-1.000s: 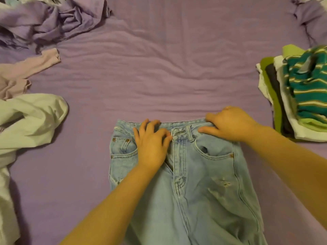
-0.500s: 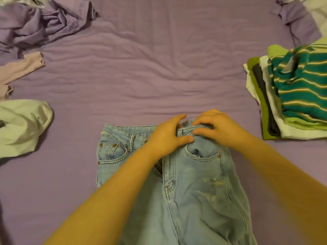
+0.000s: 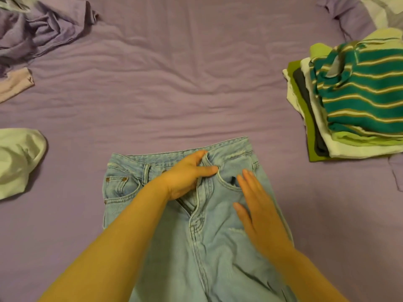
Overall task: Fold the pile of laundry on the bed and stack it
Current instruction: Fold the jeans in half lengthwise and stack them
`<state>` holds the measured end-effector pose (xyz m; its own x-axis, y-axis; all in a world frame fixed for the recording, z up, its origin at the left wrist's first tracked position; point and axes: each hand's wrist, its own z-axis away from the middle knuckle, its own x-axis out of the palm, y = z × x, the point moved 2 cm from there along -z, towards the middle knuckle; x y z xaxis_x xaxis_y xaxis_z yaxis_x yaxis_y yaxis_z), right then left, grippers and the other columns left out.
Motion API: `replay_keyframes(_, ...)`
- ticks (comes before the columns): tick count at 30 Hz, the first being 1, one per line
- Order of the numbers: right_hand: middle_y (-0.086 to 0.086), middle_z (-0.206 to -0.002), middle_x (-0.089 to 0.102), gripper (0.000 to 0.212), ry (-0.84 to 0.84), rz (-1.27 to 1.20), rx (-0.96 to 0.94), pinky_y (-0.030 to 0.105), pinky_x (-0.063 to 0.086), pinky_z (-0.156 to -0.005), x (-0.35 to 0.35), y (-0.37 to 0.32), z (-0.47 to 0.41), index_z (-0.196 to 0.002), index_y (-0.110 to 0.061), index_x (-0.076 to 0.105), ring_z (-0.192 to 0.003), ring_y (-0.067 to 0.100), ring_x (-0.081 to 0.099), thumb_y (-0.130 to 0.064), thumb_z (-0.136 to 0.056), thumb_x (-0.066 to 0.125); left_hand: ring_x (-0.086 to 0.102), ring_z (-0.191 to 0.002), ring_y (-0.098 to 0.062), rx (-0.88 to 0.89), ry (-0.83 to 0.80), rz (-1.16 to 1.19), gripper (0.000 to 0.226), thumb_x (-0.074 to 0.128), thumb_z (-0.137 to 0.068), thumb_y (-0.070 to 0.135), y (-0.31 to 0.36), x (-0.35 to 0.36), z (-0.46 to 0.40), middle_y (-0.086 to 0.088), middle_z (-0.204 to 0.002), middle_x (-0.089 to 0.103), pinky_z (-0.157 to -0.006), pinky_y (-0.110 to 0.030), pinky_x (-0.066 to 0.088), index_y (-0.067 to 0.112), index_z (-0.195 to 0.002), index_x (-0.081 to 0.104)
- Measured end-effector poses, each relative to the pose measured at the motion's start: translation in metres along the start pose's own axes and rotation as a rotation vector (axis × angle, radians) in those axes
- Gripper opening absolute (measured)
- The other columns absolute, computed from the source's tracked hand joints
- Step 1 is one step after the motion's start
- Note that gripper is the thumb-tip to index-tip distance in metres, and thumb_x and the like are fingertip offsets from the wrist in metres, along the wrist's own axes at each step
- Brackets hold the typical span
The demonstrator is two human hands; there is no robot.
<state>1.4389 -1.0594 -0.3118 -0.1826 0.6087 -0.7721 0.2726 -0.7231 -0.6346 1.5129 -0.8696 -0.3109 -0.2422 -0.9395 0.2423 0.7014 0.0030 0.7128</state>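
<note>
Fingers of the left hand (image 3: 187,173) curl over the waistband of the light blue jeans (image 3: 196,225) and pinch it with the thumb, right by the button at the middle. Over on the right hand (image 3: 257,205) the fingers are straight and close together, and they lie flat on the front pocket side of the jeans. That hand looks a bit blurry, so I cannot tell how hard it pushes.

Those jeans lie face up on the purple bed sheet (image 3: 174,83), near the person, with the waist at the far end. Their zipper is open. I cannot see the bottom of the legs.

Well off to the right sits the folded stack (image 3: 349,105), with a green striped shirt (image 3: 366,92) on top. Unfolded clothes wait on the left: a crumpled purple cloth (image 3: 39,31) far back and a pale green garment (image 3: 19,160) closer.

I think the jeans are being made flat and neat at the top, before any fold. Next, one leg should go over the other, so the waist must stay even and the cloth smooth
</note>
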Motion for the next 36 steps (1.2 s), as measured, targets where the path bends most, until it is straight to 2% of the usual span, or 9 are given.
replay_keyframes(4,-0.006,-0.155,0.012,0.060,-0.210,0.143,-0.047,0.036,0.018,-0.118,0.004,0.005,-0.014,-0.146,-0.023,0.010,-0.146,0.014,0.009,-0.048,-0.098,0.036,0.069,-0.099,-0.020,-0.001,0.038,0.137,0.039,0.054,-0.095,0.006,0.001,-0.001,0.001,-0.007,-0.116,0.066,-0.077,-0.031,0.057,0.011,-0.133,0.046)
replay_keyframes(8,-0.010,-0.154,-0.005,0.074,-0.411,0.404,-0.028,0.033,-0.004,-0.120,0.009,0.022,-0.020,-0.148,-0.027,0.001,-0.147,0.012,-0.004,-0.069,-0.088,0.001,0.049,-0.056,-0.013,-0.049,0.224,-0.363,0.033,0.052,-0.098,0.018,0.003,-0.016,0.005,-0.008,-0.084,0.053,-0.054,-0.026,0.043,0.017,-0.129,0.039)
replay_keyframes(10,-0.004,-0.156,0.002,0.080,-0.385,0.420,-0.013,0.036,-0.002,-0.119,0.010,0.020,-0.021,-0.151,-0.023,0.013,-0.147,0.017,0.001,-0.070,-0.088,-0.001,0.049,-0.065,-0.020,0.029,0.329,-0.641,0.034,0.053,-0.098,0.023,0.005,-0.023,0.005,-0.019,-0.101,0.057,-0.061,-0.032,0.041,0.013,-0.128,0.040)
replay_keyframes(16,0.008,-0.150,0.038,0.064,-0.320,0.633,-0.161,0.064,0.025,-0.109,0.021,0.017,-0.011,-0.142,-0.026,0.042,-0.140,0.039,0.026,-0.061,-0.095,0.019,0.044,-0.121,-0.030,0.327,0.582,-1.067,0.044,0.059,-0.094,0.028,0.007,-0.021,0.018,-0.010,-0.132,0.050,-0.097,-0.039,0.040,0.015,-0.135,0.046)
replay_keyframes(19,0.014,-0.150,0.036,0.067,-0.211,0.602,-0.044,0.065,0.021,-0.109,0.028,0.002,-0.017,-0.141,-0.020,0.045,-0.139,0.040,0.027,-0.062,-0.095,0.019,0.039,-0.129,-0.035,0.391,0.642,-1.100,0.036,0.049,-0.099,0.013,0.000,-0.033,0.041,-0.016,-0.137,0.049,-0.106,-0.044,0.034,0.006,-0.134,0.051)
replay_keyframes(22,0.011,-0.155,0.027,0.062,-0.204,0.559,-0.172,0.065,0.018,-0.110,0.050,-0.020,-0.024,-0.146,-0.025,0.035,-0.143,0.038,0.020,-0.060,-0.097,0.022,0.038,-0.134,-0.042,0.408,0.702,-1.314,0.036,0.054,-0.094,0.002,-0.031,-0.033,0.067,-0.020,-0.138,0.051,-0.112,-0.058,0.027,0.005,-0.129,0.058)
replay_keyframes(26,0.008,-0.152,0.032,0.060,-0.280,0.605,-0.210,0.067,0.027,-0.105,0.054,-0.005,-0.030,-0.145,-0.030,0.035,-0.141,0.040,0.023,-0.061,-0.094,0.024,0.032,-0.138,-0.041,0.286,0.661,-1.531,0.055,0.033,-0.097,0.045,-0.082,-0.036,0.092,-0.014,-0.147,0.041,-0.114,-0.059,0.017,0.014,-0.139,0.049)
replay_keyframes(33,0.011,-0.153,0.029,0.064,-0.223,0.516,-0.044,0.062,0.012,-0.112,0.063,-0.039,-0.010,-0.145,-0.025,0.035,-0.142,0.037,0.021,-0.061,-0.095,0.020,-0.019,-0.144,-0.034,0.159,0.553,-1.576,0.083,0.003,-0.080,0.081,-0.101,-0.045,0.081,-0.004,-0.158,-0.015,-0.114,-0.059,-0.014,0.036,-0.149,-0.009)
replay_keyframes(36,0.007,-0.153,0.032,0.064,-0.299,0.515,-0.105,0.060,0.018,-0.109,0.070,-0.042,0.015,-0.145,-0.023,0.035,-0.143,0.032,0.021,-0.061,-0.096,0.017,0.003,-0.147,-0.036,0.245,0.596,-1.552,0.068,0.008,-0.090,0.069,-0.080,-0.051,0.080,-0.002,-0.159,0.009,-0.115,-0.062,-0.002,0.039,-0.149,0.019)
